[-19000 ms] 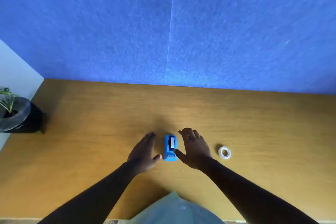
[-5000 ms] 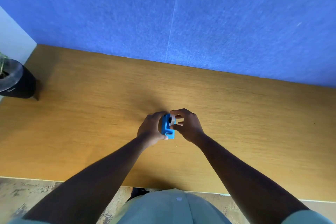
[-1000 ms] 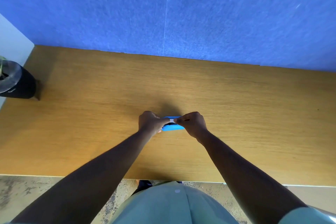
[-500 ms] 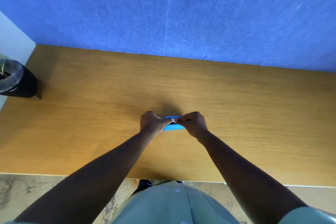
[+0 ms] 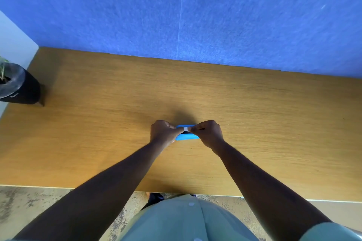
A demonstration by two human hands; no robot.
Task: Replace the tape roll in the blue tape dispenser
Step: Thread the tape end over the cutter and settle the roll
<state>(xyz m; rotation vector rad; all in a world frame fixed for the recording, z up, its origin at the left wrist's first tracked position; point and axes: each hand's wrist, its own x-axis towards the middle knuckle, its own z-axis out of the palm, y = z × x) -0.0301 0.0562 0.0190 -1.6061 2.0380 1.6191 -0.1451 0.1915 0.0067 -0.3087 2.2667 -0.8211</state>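
Note:
The blue tape dispenser (image 5: 187, 137) lies sideways on the wooden table (image 5: 254, 123), near its middle. My left hand (image 5: 163, 132) grips its left end with closed fingers. My right hand (image 5: 208, 133) is closed over its right end, thumb and forefinger pinching a whitish strip of tape (image 5: 185, 129) at the dispenser's top. The tape roll itself is hidden inside the dispenser and behind my fingers.
A black plant pot (image 5: 16, 88) stands at the table's far left edge. A blue felt wall (image 5: 195, 15) rises behind the table. The table's front edge runs just ahead of my body, with floor below.
Over the last second both hands have stayed on the dispenser with hardly any movement. Five seconds ago the dispenser was upright between my hands; now it lies sideways.

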